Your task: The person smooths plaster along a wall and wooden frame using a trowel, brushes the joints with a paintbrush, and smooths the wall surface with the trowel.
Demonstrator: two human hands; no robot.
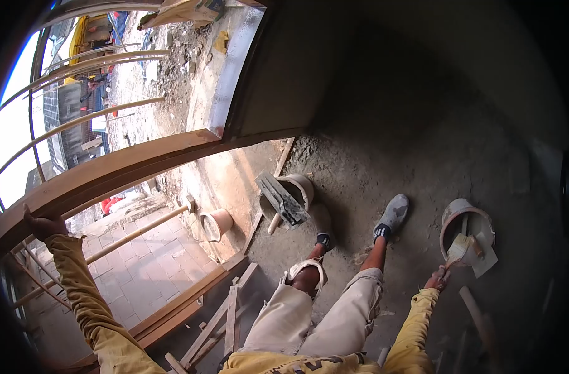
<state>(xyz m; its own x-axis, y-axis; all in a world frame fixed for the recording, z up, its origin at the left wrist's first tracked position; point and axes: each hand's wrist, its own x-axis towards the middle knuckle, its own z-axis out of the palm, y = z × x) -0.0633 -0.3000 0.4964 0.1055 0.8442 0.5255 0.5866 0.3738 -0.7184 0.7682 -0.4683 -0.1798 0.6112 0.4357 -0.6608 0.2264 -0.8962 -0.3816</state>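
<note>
My left hand is closed on the edge of a brown wooden frame, arm stretched out to the side. The fingers on the far side of the wood are partly hidden. My right hand grips the handle of a wide, pale brush, whose head is over the mouth of a mortar-smeared bucket. Inside that bucket, a flat trowel-like blade leans beside the brush. A second bucket stands near my feet, with a grey, mortar-crusted float lying across its rim.
Beyond the frame, a small bucket stands by the opening, near a long wooden-handled tool. Loose timber pieces lie left of my legs. Bamboo poles cross the outside, where rubble covers the ground.
</note>
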